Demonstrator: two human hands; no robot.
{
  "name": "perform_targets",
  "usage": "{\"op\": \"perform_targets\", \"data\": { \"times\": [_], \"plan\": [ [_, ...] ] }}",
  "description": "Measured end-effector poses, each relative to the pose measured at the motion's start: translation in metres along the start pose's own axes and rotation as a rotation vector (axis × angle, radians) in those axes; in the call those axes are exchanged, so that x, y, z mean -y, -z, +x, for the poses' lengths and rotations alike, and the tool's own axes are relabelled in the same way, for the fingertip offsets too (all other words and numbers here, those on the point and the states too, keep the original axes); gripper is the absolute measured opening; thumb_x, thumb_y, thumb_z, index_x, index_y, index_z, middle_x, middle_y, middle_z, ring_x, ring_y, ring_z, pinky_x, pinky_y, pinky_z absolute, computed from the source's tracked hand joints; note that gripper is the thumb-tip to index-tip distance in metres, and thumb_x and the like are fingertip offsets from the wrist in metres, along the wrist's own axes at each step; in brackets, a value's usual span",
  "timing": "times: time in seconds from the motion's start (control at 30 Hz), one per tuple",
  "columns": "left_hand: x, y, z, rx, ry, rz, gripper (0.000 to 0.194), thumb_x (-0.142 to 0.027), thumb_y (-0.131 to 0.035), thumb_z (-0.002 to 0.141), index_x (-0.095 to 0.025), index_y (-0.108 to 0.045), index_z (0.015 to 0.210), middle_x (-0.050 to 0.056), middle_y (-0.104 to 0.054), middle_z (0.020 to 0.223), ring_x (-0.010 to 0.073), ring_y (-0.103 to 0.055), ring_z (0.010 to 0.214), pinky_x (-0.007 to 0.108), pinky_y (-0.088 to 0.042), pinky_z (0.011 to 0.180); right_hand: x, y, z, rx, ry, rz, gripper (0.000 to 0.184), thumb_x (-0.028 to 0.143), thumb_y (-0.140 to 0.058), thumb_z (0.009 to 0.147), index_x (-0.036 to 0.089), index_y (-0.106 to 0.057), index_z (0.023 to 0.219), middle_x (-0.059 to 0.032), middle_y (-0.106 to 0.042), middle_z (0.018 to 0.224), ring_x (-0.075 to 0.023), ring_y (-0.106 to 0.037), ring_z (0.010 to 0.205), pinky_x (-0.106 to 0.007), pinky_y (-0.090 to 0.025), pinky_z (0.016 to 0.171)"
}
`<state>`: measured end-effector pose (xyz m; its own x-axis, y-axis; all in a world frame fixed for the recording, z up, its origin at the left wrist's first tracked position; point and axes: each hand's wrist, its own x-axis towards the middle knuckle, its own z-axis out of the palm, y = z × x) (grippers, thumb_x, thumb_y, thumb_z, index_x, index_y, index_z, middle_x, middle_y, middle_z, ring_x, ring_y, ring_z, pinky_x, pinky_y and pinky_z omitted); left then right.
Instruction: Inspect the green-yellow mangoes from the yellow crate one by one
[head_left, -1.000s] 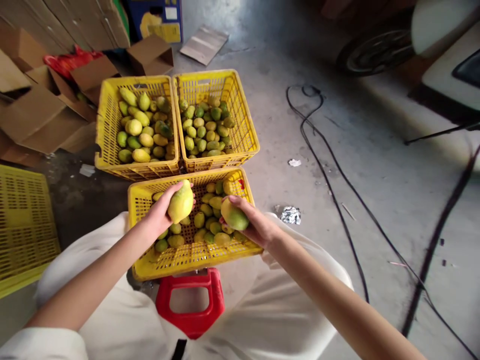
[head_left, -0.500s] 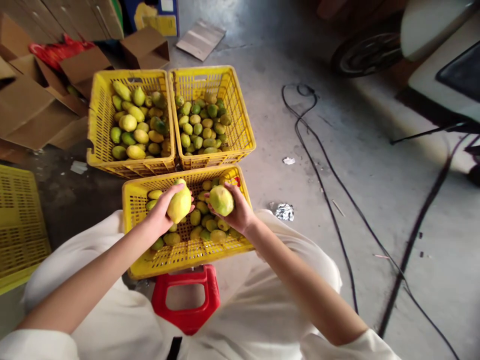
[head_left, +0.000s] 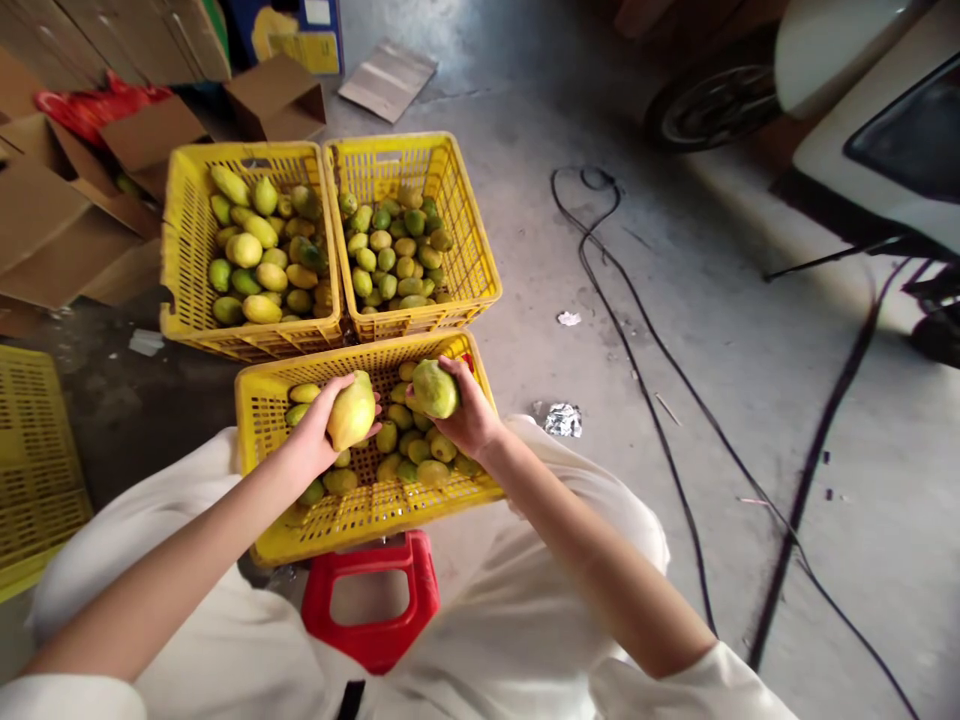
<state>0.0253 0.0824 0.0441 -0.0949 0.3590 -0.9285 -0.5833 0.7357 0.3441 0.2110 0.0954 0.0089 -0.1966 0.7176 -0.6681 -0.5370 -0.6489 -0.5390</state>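
My left hand (head_left: 319,435) is wrapped round a yellow mango (head_left: 351,414) above the near yellow crate (head_left: 262,470), which rests on my lap and holds several green and yellow mangoes. My right hand (head_left: 471,420) grips a greener mango (head_left: 433,388) over the same crate's far right part. Beyond it stand two more yellow crates side by side: the far left crate (head_left: 180,250) with larger mangoes and the far right crate (head_left: 469,255) with smaller ones.
A red stool (head_left: 371,605) shows between my knees. Cardboard boxes (head_left: 67,215) lie at the far left, and another yellow crate (head_left: 34,470) sits at the left edge. Black cables (head_left: 645,350) run across the concrete floor on the right, near a vehicle wheel (head_left: 709,105).
My right hand has lifted its mango up and forward, turning it toward the crate's far edge. The left hand has stayed nearly in place with its mango. The view has shifted slightly.
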Motion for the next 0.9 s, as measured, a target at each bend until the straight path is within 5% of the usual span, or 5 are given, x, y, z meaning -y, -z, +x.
{"op": "perform_targets", "data": {
  "times": [0.3,0.5,0.7,0.9],
  "plan": [
    [0.003,-0.001,-0.006,-0.045,-0.041,-0.050,0.005,-0.013,-0.070,0.103,-0.016,-0.073,0.099,0.006,-0.077,0.089,0.0172,-0.075,0.072,0.035,-0.074,0.078,0.011,0.007,0.001,-0.014,-0.039,-0.035,0.043,0.056,-0.095,0.073,0.027,-0.068,0.089,-0.0032,-0.079,0.086,-0.0331,-0.081,0.109,-0.045,-0.072,0.088],
    [0.001,-0.003,-0.007,-0.002,-0.009,-0.085,0.010,-0.019,-0.067,0.104,-0.016,-0.076,0.102,0.007,-0.076,0.082,0.0181,-0.071,0.060,0.027,-0.068,0.060,0.007,0.009,0.000,-0.066,-0.025,-0.071,0.050,0.046,-0.103,0.063,0.027,-0.070,0.096,-0.0003,-0.080,0.095,-0.0273,-0.082,0.097,-0.034,-0.070,0.071],
    [0.001,-0.002,-0.006,0.022,0.073,-0.036,0.019,-0.022,-0.063,0.106,-0.013,-0.078,0.114,0.010,-0.077,0.076,0.0217,-0.071,0.057,0.029,-0.064,0.050,0.003,0.010,0.003,-0.148,-0.049,-0.033,0.033,0.033,-0.092,0.067,0.028,-0.067,0.089,0.0034,-0.074,0.087,-0.0215,-0.076,0.082,-0.038,-0.073,0.078],
    [0.002,-0.002,-0.004,0.003,0.034,0.029,0.013,-0.021,-0.066,0.108,-0.017,-0.074,0.099,0.005,-0.073,0.069,0.0186,-0.068,0.053,0.025,-0.059,0.046,0.005,0.013,0.003,-0.147,-0.087,-0.058,0.025,0.038,-0.090,0.072,0.026,-0.073,0.088,-0.0012,-0.078,0.087,-0.0242,-0.077,0.087,-0.033,-0.069,0.075]
  ]
}}
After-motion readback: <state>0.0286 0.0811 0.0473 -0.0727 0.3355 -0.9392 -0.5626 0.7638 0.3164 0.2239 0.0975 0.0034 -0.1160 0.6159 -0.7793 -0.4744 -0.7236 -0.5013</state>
